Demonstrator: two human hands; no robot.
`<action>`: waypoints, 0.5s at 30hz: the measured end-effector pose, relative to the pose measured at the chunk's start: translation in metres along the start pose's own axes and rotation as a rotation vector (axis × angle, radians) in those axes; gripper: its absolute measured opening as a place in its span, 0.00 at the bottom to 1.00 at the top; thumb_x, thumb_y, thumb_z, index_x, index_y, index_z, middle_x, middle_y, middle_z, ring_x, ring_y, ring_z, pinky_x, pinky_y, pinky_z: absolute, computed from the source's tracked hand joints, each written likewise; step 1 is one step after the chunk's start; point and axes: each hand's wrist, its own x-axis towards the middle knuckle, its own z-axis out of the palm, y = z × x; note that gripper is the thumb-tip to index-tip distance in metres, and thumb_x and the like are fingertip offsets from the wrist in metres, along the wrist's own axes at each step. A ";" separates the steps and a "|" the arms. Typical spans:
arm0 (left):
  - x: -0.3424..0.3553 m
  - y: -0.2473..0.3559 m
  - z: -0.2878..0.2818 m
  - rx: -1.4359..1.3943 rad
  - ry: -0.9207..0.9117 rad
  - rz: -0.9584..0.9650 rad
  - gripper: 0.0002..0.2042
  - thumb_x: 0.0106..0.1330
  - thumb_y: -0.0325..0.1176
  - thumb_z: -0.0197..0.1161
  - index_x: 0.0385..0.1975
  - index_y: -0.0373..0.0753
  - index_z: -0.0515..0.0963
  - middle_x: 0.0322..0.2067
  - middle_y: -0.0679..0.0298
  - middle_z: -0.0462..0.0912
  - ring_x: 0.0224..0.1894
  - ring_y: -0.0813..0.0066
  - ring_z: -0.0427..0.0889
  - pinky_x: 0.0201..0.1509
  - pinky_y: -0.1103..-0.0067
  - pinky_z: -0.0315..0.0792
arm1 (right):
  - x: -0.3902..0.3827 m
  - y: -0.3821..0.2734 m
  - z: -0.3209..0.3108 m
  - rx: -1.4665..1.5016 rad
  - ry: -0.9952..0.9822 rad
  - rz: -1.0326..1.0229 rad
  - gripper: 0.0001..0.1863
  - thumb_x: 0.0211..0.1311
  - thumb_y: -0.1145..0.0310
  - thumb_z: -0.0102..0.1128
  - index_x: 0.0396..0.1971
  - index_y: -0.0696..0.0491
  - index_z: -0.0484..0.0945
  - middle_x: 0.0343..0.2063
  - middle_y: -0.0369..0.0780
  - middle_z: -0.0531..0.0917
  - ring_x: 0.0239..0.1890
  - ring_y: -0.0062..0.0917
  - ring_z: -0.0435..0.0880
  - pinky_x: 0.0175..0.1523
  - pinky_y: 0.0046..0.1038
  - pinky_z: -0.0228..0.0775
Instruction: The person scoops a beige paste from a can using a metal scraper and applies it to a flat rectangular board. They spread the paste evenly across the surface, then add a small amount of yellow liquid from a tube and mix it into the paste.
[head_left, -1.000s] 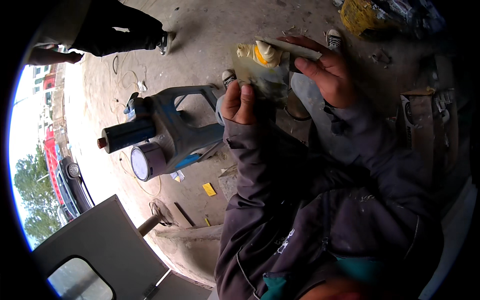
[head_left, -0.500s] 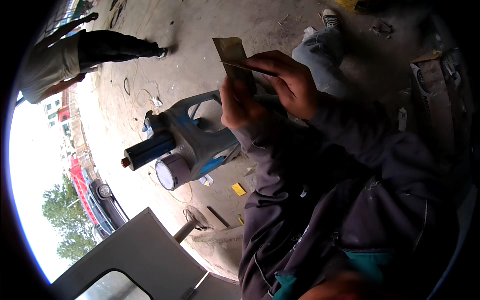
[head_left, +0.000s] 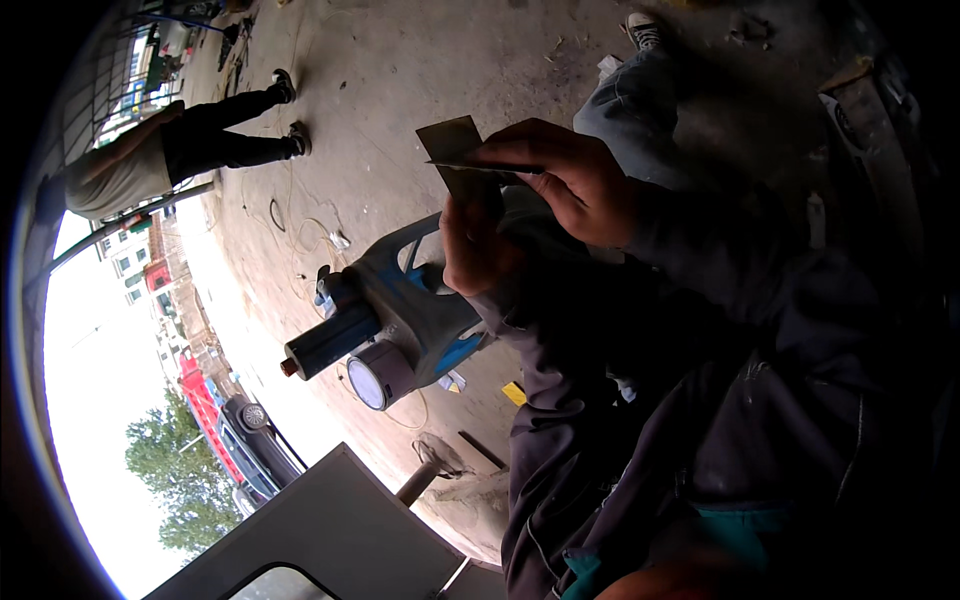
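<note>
My left hand (head_left: 478, 248) is closed around the lower part of a flat, rectangular scraper blade (head_left: 450, 137) that stands up from the fingers. My right hand (head_left: 580, 180) pinches a second thin plate (head_left: 458, 163), seen edge-on, which crosses the face of the first one. The two plates appear to touch. Shadow hides the fingertips and whatever lies on the blades. Below and left of my hands is a grey plastic stool (head_left: 408, 325), bearing a dark cylindrical bottle (head_left: 335, 338) and a round can (head_left: 383, 376) with a pale lid.
A leg in jeans (head_left: 640, 105) with a sneaker extends across the floor at upper right. Another person (head_left: 165, 160) stands at far left. A grey panel with a window (head_left: 340, 510) fills the lower left. A yellow piece (head_left: 514, 393) lies on the floor.
The flat blade has turned and sits lower, with the thin plate still across it. The view has shifted, so the stool appears further right and lower. The other person's legs are now apart.
</note>
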 end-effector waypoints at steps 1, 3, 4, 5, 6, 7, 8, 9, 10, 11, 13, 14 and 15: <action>0.001 -0.002 -0.002 -0.012 0.014 -0.015 0.11 0.62 0.23 0.49 0.43 0.28 0.71 0.38 0.52 0.78 0.39 0.70 0.78 0.39 0.79 0.73 | -0.003 -0.001 0.001 0.008 -0.019 0.009 0.21 0.52 0.84 0.47 0.45 0.48 0.73 0.36 0.42 0.77 0.41 0.33 0.77 0.45 0.28 0.70; 0.004 -0.010 -0.008 -0.051 0.043 -0.035 0.11 0.63 0.25 0.50 0.43 0.28 0.71 0.37 0.54 0.78 0.38 0.71 0.78 0.40 0.80 0.72 | -0.005 -0.003 -0.004 0.038 -0.117 0.064 0.19 0.53 0.83 0.46 0.45 0.50 0.73 0.37 0.42 0.77 0.41 0.33 0.77 0.46 0.28 0.70; 0.006 -0.012 -0.014 -0.059 0.073 -0.047 0.11 0.63 0.26 0.50 0.43 0.28 0.71 0.37 0.55 0.78 0.38 0.72 0.77 0.40 0.80 0.72 | -0.003 -0.002 -0.009 0.074 -0.113 0.058 0.18 0.55 0.81 0.46 0.45 0.51 0.73 0.38 0.41 0.77 0.41 0.31 0.77 0.46 0.27 0.69; 0.007 -0.012 -0.020 -0.044 0.093 -0.023 0.11 0.64 0.27 0.50 0.42 0.29 0.71 0.36 0.57 0.78 0.37 0.73 0.77 0.40 0.80 0.71 | 0.003 0.001 -0.015 0.110 -0.110 0.053 0.16 0.56 0.79 0.46 0.45 0.52 0.73 0.39 0.41 0.77 0.41 0.30 0.77 0.46 0.26 0.69; 0.008 -0.011 -0.026 -0.027 0.112 0.000 0.10 0.64 0.28 0.50 0.41 0.29 0.72 0.34 0.59 0.78 0.36 0.75 0.76 0.40 0.81 0.70 | 0.011 0.005 -0.020 0.147 -0.107 0.050 0.15 0.58 0.77 0.46 0.45 0.53 0.72 0.39 0.40 0.77 0.41 0.28 0.77 0.47 0.26 0.68; 0.010 -0.011 -0.027 -0.110 0.063 -0.047 0.10 0.65 0.29 0.50 0.40 0.30 0.72 0.34 0.61 0.78 0.35 0.76 0.76 0.40 0.82 0.69 | 0.026 0.002 -0.034 0.283 -0.088 0.131 0.14 0.59 0.75 0.46 0.46 0.54 0.72 0.40 0.39 0.77 0.42 0.27 0.76 0.47 0.25 0.68; 0.010 -0.014 -0.030 -0.169 0.018 -0.094 0.10 0.65 0.30 0.50 0.39 0.30 0.72 0.33 0.62 0.78 0.34 0.78 0.75 0.40 0.83 0.69 | 0.039 0.002 -0.046 0.435 -0.065 0.221 0.14 0.61 0.73 0.46 0.46 0.55 0.71 0.41 0.39 0.77 0.43 0.25 0.76 0.48 0.24 0.67; 0.009 -0.024 -0.036 -0.288 -0.086 -0.202 0.10 0.65 0.31 0.50 0.39 0.31 0.73 0.33 0.64 0.78 0.34 0.79 0.74 0.39 0.84 0.68 | 0.045 0.001 -0.051 0.588 -0.038 0.314 0.14 0.62 0.71 0.45 0.47 0.56 0.71 0.41 0.38 0.77 0.43 0.24 0.76 0.48 0.23 0.66; 0.007 -0.031 -0.039 -0.410 -0.191 -0.308 0.10 0.66 0.32 0.49 0.38 0.31 0.73 0.32 0.65 0.78 0.33 0.81 0.73 0.39 0.85 0.67 | 0.046 -0.003 -0.049 0.596 -0.109 0.311 0.14 0.62 0.71 0.45 0.47 0.56 0.70 0.41 0.38 0.77 0.44 0.23 0.75 0.49 0.23 0.66; 0.006 -0.025 -0.033 -0.485 -0.183 -0.325 0.10 0.65 0.33 0.50 0.37 0.32 0.73 0.31 0.67 0.77 0.32 0.83 0.71 0.37 0.86 0.65 | 0.050 -0.009 -0.045 0.602 -0.180 0.304 0.15 0.62 0.70 0.46 0.48 0.56 0.70 0.42 0.37 0.77 0.44 0.22 0.75 0.49 0.22 0.65; 0.004 -0.026 -0.028 -0.618 -0.181 -0.343 0.10 0.65 0.33 0.51 0.38 0.32 0.73 0.30 0.68 0.77 0.32 0.83 0.71 0.36 0.87 0.65 | 0.044 -0.018 -0.036 0.538 -0.312 0.306 0.16 0.62 0.72 0.46 0.50 0.55 0.69 0.44 0.38 0.76 0.47 0.23 0.73 0.51 0.23 0.65; 0.006 -0.025 -0.026 -0.683 -0.181 -0.342 0.11 0.65 0.34 0.51 0.38 0.32 0.73 0.30 0.68 0.77 0.32 0.83 0.71 0.36 0.87 0.65 | 0.037 -0.013 -0.034 0.490 -0.312 0.335 0.16 0.61 0.73 0.45 0.50 0.55 0.69 0.45 0.39 0.76 0.48 0.23 0.73 0.51 0.23 0.65; 0.007 -0.023 -0.024 -0.710 -0.161 -0.352 0.11 0.65 0.34 0.51 0.38 0.32 0.73 0.31 0.68 0.77 0.32 0.82 0.72 0.37 0.87 0.65 | 0.026 -0.006 -0.033 0.442 -0.312 0.364 0.16 0.61 0.74 0.45 0.50 0.55 0.69 0.45 0.39 0.75 0.48 0.24 0.73 0.51 0.24 0.65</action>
